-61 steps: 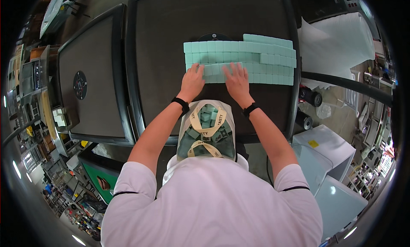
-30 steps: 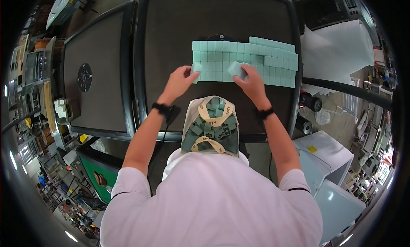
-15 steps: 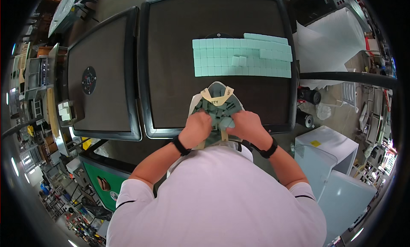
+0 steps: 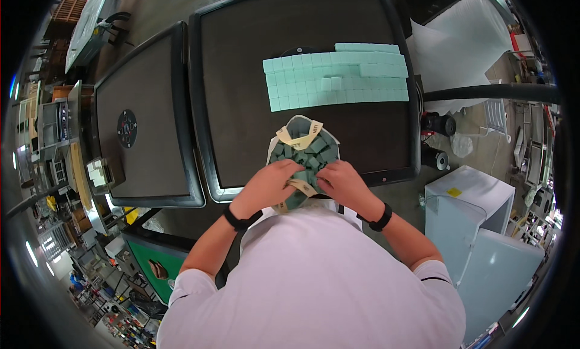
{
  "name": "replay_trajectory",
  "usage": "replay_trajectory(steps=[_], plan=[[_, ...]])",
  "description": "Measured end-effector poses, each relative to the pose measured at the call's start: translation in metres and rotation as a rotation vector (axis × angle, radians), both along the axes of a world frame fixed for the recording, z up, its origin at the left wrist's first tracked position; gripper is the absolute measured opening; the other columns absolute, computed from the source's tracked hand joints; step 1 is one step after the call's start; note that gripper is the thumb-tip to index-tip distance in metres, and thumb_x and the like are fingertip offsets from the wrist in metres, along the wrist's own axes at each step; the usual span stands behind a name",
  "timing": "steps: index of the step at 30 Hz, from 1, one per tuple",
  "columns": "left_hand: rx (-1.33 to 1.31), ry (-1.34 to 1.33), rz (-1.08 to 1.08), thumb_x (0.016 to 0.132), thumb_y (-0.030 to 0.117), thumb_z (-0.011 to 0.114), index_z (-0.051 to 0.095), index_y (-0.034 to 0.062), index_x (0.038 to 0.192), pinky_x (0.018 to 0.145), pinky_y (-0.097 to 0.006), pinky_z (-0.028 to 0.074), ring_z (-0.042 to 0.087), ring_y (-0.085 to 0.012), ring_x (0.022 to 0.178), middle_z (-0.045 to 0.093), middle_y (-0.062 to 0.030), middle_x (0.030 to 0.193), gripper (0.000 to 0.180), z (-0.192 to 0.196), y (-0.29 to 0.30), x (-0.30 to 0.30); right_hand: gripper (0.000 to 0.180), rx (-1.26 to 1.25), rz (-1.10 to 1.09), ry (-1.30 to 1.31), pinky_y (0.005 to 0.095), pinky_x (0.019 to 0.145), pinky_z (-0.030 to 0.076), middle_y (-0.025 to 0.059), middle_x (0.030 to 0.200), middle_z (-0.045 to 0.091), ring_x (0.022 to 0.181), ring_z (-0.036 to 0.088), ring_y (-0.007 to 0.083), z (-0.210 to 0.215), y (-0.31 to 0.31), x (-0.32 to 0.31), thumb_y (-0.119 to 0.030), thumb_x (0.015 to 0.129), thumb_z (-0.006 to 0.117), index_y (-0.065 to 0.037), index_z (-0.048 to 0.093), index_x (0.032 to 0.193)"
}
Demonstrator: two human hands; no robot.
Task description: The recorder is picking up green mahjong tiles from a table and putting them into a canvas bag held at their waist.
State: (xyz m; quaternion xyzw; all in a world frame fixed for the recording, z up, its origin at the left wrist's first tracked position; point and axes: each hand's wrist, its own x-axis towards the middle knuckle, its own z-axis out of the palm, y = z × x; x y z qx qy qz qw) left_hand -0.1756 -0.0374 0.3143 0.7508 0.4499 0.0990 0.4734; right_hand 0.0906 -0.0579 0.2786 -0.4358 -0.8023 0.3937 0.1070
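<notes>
In front of my body sits a pale bag-like container [image 4: 270,154] with tan printed tape [image 4: 300,142] on its flaps. Loose dark-green mahjong tiles [image 4: 316,145] fill it in a jumble. My left hand [image 4: 275,179] reaches over its left side, fingers bent together onto the tiles beside a taped near flap [image 4: 302,188]. At its right side my right hand [image 4: 343,181] has its fingers curled in at the tiles. What either hand pinches is hidden. Farther off, a flat block of light-green tiles [image 4: 302,89] lies in tight rows, with a few tiles stacked on top.
The tiles lie on a square dark table [image 4: 241,59] with a raised black rim. A second such table [image 4: 145,168] adjoins at left, and a green-topped one [image 4: 148,255] stands lower left. At right are a white foam roll [image 4: 468,41], a black bar [image 4: 492,93] and white cabinets [image 4: 465,195].
My hands have shifted over the container and the tiles inside lie differently. The light tile between my right fingers no longer shows. The view has tilted slightly.
</notes>
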Motion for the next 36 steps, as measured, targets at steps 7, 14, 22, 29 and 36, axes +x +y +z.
replay_trajectory(steps=[7, 14, 22, 29, 36], plan=[[0.161, -0.33, 0.323, 0.092, 0.008, 0.073, 0.075, 0.0002, 0.118, 0.09, -0.037, 0.058, 0.072, -0.0239, 0.098, 0.075, -0.0136, 0.11, 0.028, 0.002, 0.054, -0.05, 0.011, 0.407, -0.39, 0.277, 0.0458, 0.086, 0.055, 0.0119, 0.093, 0.073, 0.094, 0.07, 0.0358, 0.016, 0.07, 0.032, 0.001, 0.089, 0.075, -0.004, 0.074, 0.098], [0.34, -0.041, 0.491, 0.098, -0.004, 0.058, 0.074, 0.0047, 0.126, 0.093, -0.042, 0.059, 0.074, -0.0315, 0.105, 0.076, -0.0148, 0.12, 0.034, -0.108, 0.136, -0.032, 0.026, 0.332, -0.545, -0.148, 0.0511, 0.099, 0.055, 0.0161, 0.113, 0.078, 0.113, 0.072, 0.0385, -0.099, 0.187, 0.097, -0.012, 0.095, 0.074, -0.004, 0.075, 0.12], [0.512, 0.242, -0.323, 0.087, -0.001, 0.066, 0.063, 0.012, 0.151, 0.098, -0.052, 0.06, 0.069, -0.0438, 0.114, 0.057, -0.0258, 0.155, 0.065, -0.185, 0.2, 0.108, 0.055, 0.49, -0.411, -0.593, 0.0583, 0.12, 0.043, 0.0173, 0.162, 0.056, 0.149, 0.052, 0.0432, -0.222, 0.223, 0.151, -0.012, 0.1, 0.065, -0.012, 0.06, 0.155], [0.452, 0.269, -0.138, 0.086, -0.005, 0.067, 0.059, 0.0012, 0.149, 0.1, -0.053, 0.059, 0.067, -0.0473, 0.118, 0.048, -0.0306, 0.161, 0.064, -0.241, 0.209, 0.118, 0.062, 0.448, -0.35, -0.39, 0.0507, 0.124, 0.043, 0.0215, 0.161, 0.055, 0.15, 0.049, 0.0459, -0.228, 0.196, 0.095, 0.005, 0.091, 0.058, -0.002, 0.06, 0.153], [0.439, 0.202, -0.093, 0.085, 0.0, 0.078, 0.053, 0.0013, 0.153, 0.102, -0.051, 0.058, 0.066, -0.0459, 0.122, 0.054, -0.0281, 0.153, 0.073, -0.244, 0.223, 0.115, 0.057, 0.485, -0.386, -0.371, 0.0505, 0.117, 0.049, 0.0189, 0.151, 0.061, 0.142, 0.053, 0.0416, -0.215, 0.187, 0.065, 0.0, 0.089, 0.069, -0.004, 0.063, 0.146]])
